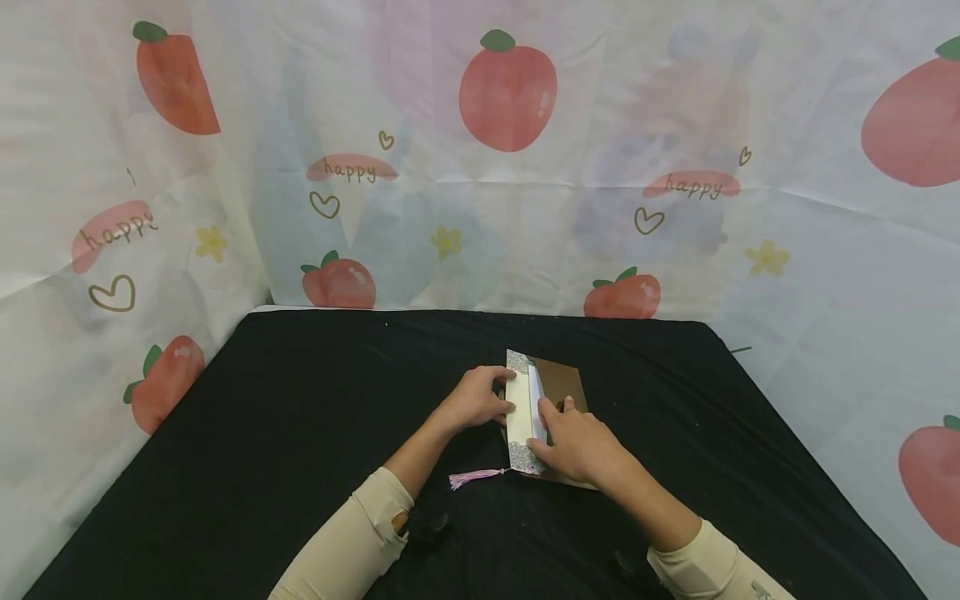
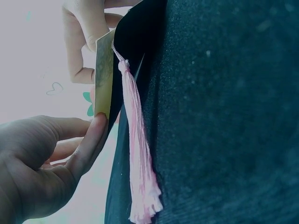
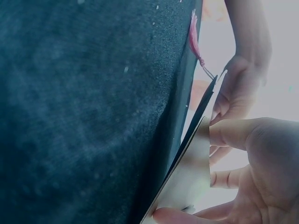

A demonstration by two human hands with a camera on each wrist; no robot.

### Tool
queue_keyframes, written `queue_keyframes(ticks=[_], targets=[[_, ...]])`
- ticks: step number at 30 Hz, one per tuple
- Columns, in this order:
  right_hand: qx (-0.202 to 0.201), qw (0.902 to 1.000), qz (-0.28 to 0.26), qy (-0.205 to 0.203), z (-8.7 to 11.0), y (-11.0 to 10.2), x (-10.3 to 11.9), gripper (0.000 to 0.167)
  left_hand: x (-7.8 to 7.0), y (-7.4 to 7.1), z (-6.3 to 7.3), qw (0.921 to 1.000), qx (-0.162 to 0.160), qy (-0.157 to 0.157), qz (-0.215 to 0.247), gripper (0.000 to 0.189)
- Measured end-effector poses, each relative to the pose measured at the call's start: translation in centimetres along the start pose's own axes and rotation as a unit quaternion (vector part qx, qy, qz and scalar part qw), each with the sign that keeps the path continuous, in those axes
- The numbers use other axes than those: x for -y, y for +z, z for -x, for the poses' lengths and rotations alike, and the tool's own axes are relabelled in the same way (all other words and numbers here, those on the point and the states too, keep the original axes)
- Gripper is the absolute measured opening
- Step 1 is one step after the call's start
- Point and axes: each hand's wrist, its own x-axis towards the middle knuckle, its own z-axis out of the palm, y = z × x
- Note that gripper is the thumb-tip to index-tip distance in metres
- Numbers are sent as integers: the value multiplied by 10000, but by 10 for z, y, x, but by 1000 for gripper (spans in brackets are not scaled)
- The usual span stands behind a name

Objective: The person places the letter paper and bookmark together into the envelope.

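Observation:
Over the dark table, a thin brown-covered notebook (image 1: 562, 383) stands with white page edges (image 1: 535, 387) showing. Along its left side is a long cream bookmark (image 1: 519, 392) with grey patterned ends and a pink tassel (image 1: 477, 477). My left hand (image 1: 476, 398) pinches the bookmark's left edge, thumb and index fingertips on it. Holding the notebook from the right, my right hand (image 1: 581, 442) has its thumb and index finger at the page edges. In the left wrist view the tassel (image 2: 136, 144) hangs from the bookmark's corner. The right wrist view shows fingers around the brown cover (image 3: 184, 175).
Black cloth (image 1: 337, 383) covers the table. Behind and beside it hangs a pale curtain (image 1: 420, 100) printed with peaches, hearts and flowers. Both forearms, in cream sleeves (image 1: 348, 537), come in from the near edge.

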Motion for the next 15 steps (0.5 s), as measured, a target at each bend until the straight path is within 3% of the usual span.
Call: queue_keyframes(ticks=[15], targets=[[15,10000,-33,28,-2,1,0,68,0,2,1,9999,-22,43,-116,52]])
